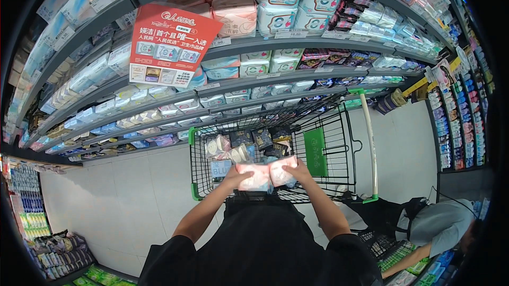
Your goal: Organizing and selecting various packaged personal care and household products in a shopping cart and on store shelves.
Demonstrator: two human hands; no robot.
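Both my hands are over the near side of a black wire shopping cart with green corners. My left hand grips a pink-and-white soft package, thumb on top. In my right hand is a second pink package, held side by side with the first. Beneath and beyond them in the cart lie several dark packages, rolled items in clear wrap and a light blue package. The undersides of the held packages are hidden.
Long curved-looking shelves of sanitary products run along the far side, with a red sign sticking out. The cart's pale handle is at right. A person in grey bends over goods at lower right, beside a black basket.
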